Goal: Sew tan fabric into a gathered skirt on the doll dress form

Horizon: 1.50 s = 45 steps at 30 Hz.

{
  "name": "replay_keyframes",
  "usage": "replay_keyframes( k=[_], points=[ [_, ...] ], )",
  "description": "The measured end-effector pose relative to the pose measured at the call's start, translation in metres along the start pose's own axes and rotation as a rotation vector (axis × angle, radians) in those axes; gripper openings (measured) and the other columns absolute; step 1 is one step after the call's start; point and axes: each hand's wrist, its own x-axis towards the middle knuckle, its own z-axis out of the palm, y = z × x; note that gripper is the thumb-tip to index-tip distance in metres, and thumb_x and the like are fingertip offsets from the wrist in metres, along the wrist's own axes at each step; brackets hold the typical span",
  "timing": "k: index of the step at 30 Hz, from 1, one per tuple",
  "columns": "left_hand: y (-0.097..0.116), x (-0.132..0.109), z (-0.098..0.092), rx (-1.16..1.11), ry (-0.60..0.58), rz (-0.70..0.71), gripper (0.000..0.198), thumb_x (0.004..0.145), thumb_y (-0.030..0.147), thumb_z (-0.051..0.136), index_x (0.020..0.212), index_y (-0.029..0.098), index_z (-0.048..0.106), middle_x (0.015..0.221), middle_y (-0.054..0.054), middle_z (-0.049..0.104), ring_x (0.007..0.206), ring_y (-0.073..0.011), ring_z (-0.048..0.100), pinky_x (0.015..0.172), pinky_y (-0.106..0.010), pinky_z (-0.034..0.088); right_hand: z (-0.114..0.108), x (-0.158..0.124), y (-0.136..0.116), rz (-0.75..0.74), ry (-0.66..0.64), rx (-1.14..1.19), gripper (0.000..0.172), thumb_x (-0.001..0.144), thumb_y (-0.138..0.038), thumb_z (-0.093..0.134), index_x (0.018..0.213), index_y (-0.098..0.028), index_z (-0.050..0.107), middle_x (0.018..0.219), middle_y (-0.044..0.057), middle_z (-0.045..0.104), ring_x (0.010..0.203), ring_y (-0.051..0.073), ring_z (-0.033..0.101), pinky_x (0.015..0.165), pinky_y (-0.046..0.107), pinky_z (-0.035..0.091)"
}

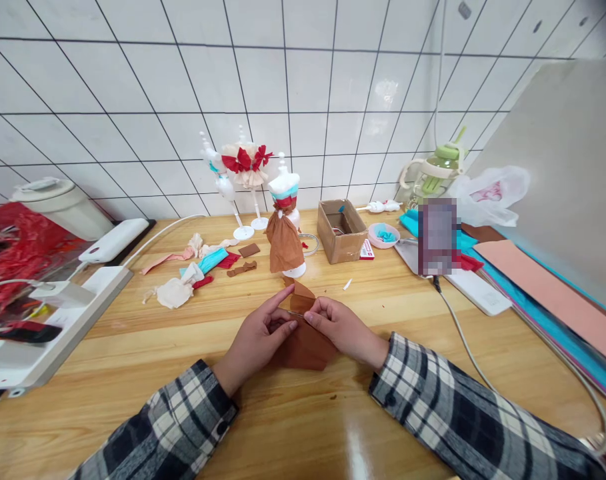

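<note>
Grip: L hand (pixel 261 335) & R hand (pixel 347 331) both pinch brown crepe-like sheet (pixel 305 351) tight. Uneven pull could prob. tear it b/w them.

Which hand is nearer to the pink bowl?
Right. The right hand is in front of the pink bowl, somewhat to its left; the left hand is also in front, but farther left.
</note>
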Motion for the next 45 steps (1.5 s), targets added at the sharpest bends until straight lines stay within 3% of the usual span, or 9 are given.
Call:
replay_keyframes(
  k=[10, 14, 16, 20, 27, 31, 37, 41, 45],
  points=[
    [-0.003, 0.002, 0.001, 0.014, -0.021, -0.005, 0.071, 0.081, 0.029, 0.060, 0.145, 0.017, 0.032, 0.085, -0.002, 0.069, 0.077, -0.0151, 0.061, 0.075, -0.027, 0.048, 0.000, 0.000, 0.000, 0.012, -0.020, 0.038, 0.036, 0.084, -0.054, 0.052, 0.075, -0.019, 0.048, 0.057, -0.007, 0.040, 0.051, 0.008, 0.033, 0.046, 0.021, 0.026],
    [-0.008, 0.004, -0.002, 0.026, -0.014, -0.022, 0.073, 0.080, 0.029, 0.058, 0.146, 0.015, 0.028, 0.087, -0.004, 0.068, 0.079, -0.0166, 0.063, 0.074, -0.028, 0.050, -0.011, -0.004, -0.006, -0.127, -0.073, -0.049, 0.035, 0.078, -0.050, 0.063, 0.093, -0.018, 0.056, 0.069, -0.003, 0.055, 0.054, 0.009, 0.041, 0.049, 0.021, 0.032],
    [-0.009, 0.004, -0.009, 0.128, -0.021, -0.016, 0.071, 0.081, 0.030, 0.055, 0.146, 0.016, 0.028, 0.086, -0.003, 0.068, 0.076, -0.0169, 0.063, 0.072, -0.029, 0.051, -0.026, -0.003, -0.008, -0.230, -0.011, -0.218, 0.030, 0.080, -0.041, 0.063, 0.102, -0.020, 0.061, 0.081, 0.000, 0.063, 0.061, 0.011, 0.050, 0.055, 0.023, 0.039],
    [-0.012, 0.007, -0.037, 0.515, 0.057, 0.058, 0.058, 0.086, 0.030, 0.047, 0.143, 0.024, 0.036, 0.092, -0.002, 0.070, 0.081, -0.0179, 0.064, 0.080, -0.032, 0.049, -0.072, 0.006, 0.003, -0.328, 0.425, -0.690, 0.028, 0.088, -0.018, 0.044, 0.108, -0.021, 0.064, 0.103, 0.007, 0.067, 0.094, 0.020, 0.060, 0.083, 0.031, 0.044],
    [-0.017, 0.011, -0.063, 0.798, 0.191, 0.056, 0.049, 0.086, 0.042, 0.049, 0.132, 0.026, 0.052, 0.116, -0.005, 0.068, 0.101, -0.0248, 0.064, 0.088, -0.039, 0.049, -0.136, 0.027, 0.046, -0.238, 0.450, -1.123, 0.045, 0.083, -0.007, 0.042, 0.123, -0.017, 0.058, 0.131, 0.011, 0.055, 0.120, 0.025, 0.048, 0.098, 0.036, 0.039],
    [-0.016, 0.009, -0.053, 0.879, 0.116, 0.194, 0.054, 0.079, 0.051, 0.060, 0.127, 0.027, 0.057, 0.128, -0.005, 0.062, 0.116, -0.0269, 0.055, 0.100, -0.041, 0.043, -0.134, 0.025, 0.052, -0.194, 0.351, -1.219, 0.058, 0.083, -0.006, 0.040, 0.139, -0.018, 0.043, 0.144, 0.011, 0.043, 0.122, 0.024, 0.047, 0.099, 0.036, 0.038],
    [-0.022, 0.012, -0.050, 0.972, 0.133, 0.291, 0.040, 0.082, 0.045, 0.059, 0.116, 0.025, 0.065, 0.128, -0.005, 0.061, 0.118, -0.0264, 0.053, 0.102, -0.042, 0.042, -0.108, 0.015, 0.035, -0.085, 0.386, -1.348, 0.045, 0.084, -0.011, 0.043, 0.127, -0.019, 0.056, 0.108, 0.014, 0.062, 0.101, 0.028, 0.054, 0.087, 0.038, 0.042],
    [-0.023, 0.015, -0.050, 0.981, 0.133, 0.298, 0.038, 0.083, 0.045, 0.058, 0.113, 0.025, 0.067, 0.127, -0.005, 0.062, 0.117, -0.0265, 0.054, 0.102, -0.043, 0.042, -0.116, 0.026, 0.039, -0.186, 0.459, -1.265, 0.042, 0.083, -0.005, 0.039, 0.118, -0.015, 0.059, 0.135, 0.014, 0.049, 0.122, 0.026, 0.044, 0.100, 0.038, 0.036],
    [-0.022, 0.014, -0.049, 0.990, 0.127, 0.302, 0.036, 0.085, 0.043, 0.055, 0.113, 0.025, 0.067, 0.127, -0.006, 0.062, 0.117, -0.0260, 0.054, 0.102, -0.043, 0.042, -0.125, 0.030, 0.045, -0.181, 0.364, -1.201, 0.054, 0.079, -0.001, 0.038, 0.131, -0.013, 0.049, 0.143, 0.015, 0.043, 0.125, 0.023, 0.044, 0.102, 0.035, 0.036]
  ],
)
